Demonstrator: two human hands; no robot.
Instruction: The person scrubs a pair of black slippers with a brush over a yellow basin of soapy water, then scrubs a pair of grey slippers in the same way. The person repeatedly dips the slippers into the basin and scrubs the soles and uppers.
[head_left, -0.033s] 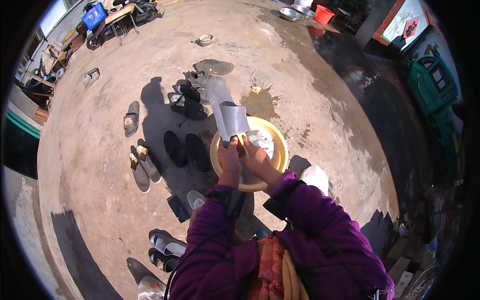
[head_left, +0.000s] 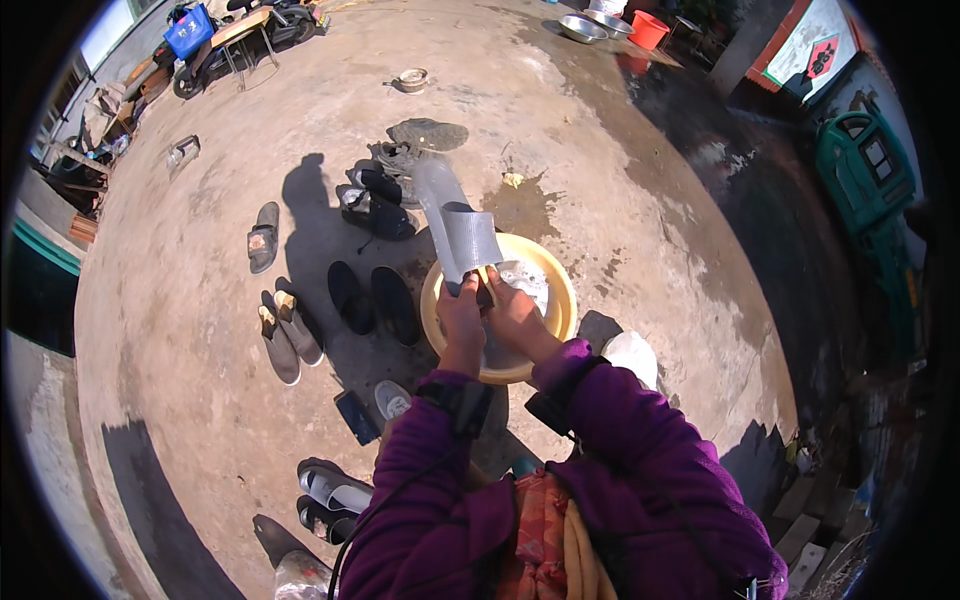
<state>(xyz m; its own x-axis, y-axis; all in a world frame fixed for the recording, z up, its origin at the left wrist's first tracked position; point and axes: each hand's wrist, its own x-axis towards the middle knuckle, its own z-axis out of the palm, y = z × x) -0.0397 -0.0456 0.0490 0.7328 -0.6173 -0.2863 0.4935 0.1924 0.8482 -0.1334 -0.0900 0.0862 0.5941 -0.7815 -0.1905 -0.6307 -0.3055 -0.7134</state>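
A grey slide slipper is held up over the far left part of a yellow basin, its toe end pointing away from me. My left hand is closed round its near end. My right hand is closed on a slim yellow handle that reaches toward the slipper's strap; what is at its far end is hidden. White suds float in the basin under my hands.
Left of the basin stand dark shoes, grey-brown shoes and a single slipper. More shoes lie beyond. A phone rests on the concrete near my left arm. Metal bowls and a red bucket stand far off.
The slipper's strap and my right hand have shifted very slightly to the right. Both hands keep their hold.
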